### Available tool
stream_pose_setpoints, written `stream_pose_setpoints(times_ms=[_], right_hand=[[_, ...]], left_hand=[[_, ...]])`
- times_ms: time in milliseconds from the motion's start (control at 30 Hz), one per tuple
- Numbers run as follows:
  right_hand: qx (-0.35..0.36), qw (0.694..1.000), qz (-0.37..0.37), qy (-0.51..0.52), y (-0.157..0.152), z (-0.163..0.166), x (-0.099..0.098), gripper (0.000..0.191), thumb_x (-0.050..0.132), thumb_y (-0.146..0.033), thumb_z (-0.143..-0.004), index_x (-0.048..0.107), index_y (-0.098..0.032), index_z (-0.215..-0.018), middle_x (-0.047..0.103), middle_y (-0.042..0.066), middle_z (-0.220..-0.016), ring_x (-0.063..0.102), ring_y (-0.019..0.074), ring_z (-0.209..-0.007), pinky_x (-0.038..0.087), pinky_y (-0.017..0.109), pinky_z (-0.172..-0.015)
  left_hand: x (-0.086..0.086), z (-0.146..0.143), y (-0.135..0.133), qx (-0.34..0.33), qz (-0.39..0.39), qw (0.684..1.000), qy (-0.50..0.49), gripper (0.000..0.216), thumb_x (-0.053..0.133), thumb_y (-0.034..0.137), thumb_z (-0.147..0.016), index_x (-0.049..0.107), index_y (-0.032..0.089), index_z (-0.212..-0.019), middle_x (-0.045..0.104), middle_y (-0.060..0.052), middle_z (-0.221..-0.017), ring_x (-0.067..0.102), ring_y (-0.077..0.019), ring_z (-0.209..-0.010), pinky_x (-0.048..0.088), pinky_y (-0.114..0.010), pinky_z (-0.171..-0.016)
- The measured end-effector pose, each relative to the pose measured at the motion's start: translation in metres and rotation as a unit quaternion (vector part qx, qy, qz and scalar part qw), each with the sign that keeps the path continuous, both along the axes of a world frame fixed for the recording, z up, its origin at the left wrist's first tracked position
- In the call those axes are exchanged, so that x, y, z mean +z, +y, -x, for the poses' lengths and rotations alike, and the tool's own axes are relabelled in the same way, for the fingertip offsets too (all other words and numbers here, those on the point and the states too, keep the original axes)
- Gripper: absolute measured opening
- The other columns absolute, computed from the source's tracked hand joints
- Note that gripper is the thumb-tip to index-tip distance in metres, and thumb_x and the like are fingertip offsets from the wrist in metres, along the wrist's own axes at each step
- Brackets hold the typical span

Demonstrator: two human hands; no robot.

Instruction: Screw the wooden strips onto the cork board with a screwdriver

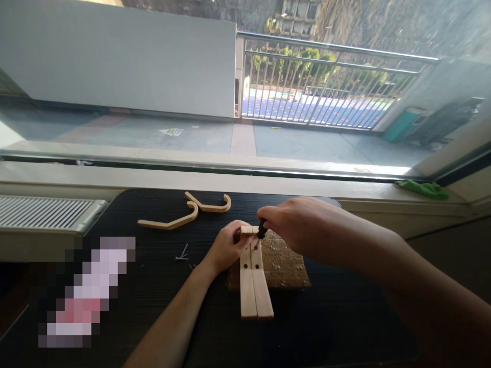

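Observation:
Two pale wooden strips (256,294) lie side by side, with dark round holes along them and a raised far end. My left hand (229,248) grips them at their far left side, fingers bent round the edge. Above the right strip, my right hand (289,222) is closed on the dark handle of a screwdriver (262,228). Its tip points down at a hole in that strip; whether it turns a screw there is too small to tell. A brown, plastic-wrapped board (286,260), perhaps cardboard, lies under the strips.
Two curved wooden hooks (169,224) lie at the table's far left. Several screws (183,254) are left of my left hand. The black table (326,327) stands against a window sill (268,185), with a green cloth (422,189) on it. A white radiator (49,212) is at left.

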State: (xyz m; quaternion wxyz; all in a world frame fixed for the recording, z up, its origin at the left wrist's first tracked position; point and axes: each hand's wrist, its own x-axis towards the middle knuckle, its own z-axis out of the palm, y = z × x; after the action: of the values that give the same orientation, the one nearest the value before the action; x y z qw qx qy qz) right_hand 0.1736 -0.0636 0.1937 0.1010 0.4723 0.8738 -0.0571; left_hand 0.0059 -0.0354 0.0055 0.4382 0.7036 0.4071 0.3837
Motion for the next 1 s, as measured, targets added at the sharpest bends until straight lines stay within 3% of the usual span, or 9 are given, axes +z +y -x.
stream_pose_setpoints(times_ms=[667, 1000], right_hand=[[0.045, 0.998, -0.037, -0.011, 0.0029, 0.0015, -0.0038, 0.014, 0.057, -0.013, -0.089, 0.065, -0.018, -0.078, 0.056, -0.001, -0.058, 0.036, 0.0106, -0.046, 0.019, 0.026, -0.044], [0.031, 0.998, -0.042, -0.018, 0.0028, 0.0023, -0.0028, 0.016, 0.056, -0.017, -0.091, 0.066, -0.019, -0.079, 0.057, -0.001, -0.057, 0.037, 0.0113, -0.045, 0.019, 0.026, -0.044]], left_hand=[[-0.0007, 0.0000, -0.0001, 0.002, 0.002, 1.000, 0.006, 0.011, 0.059, 0.022, -0.081, 0.065, 0.016, -0.087, 0.066, -0.003, -0.081, 0.060, -0.0159, -0.076, 0.048, -0.025, -0.070], [-0.0003, 0.0004, 0.0004, 0.004, -0.002, 1.000, 0.002, 0.009, 0.059, 0.021, -0.080, 0.065, 0.016, -0.085, 0.065, -0.003, -0.080, 0.059, -0.0156, -0.075, 0.048, -0.025, -0.070]])
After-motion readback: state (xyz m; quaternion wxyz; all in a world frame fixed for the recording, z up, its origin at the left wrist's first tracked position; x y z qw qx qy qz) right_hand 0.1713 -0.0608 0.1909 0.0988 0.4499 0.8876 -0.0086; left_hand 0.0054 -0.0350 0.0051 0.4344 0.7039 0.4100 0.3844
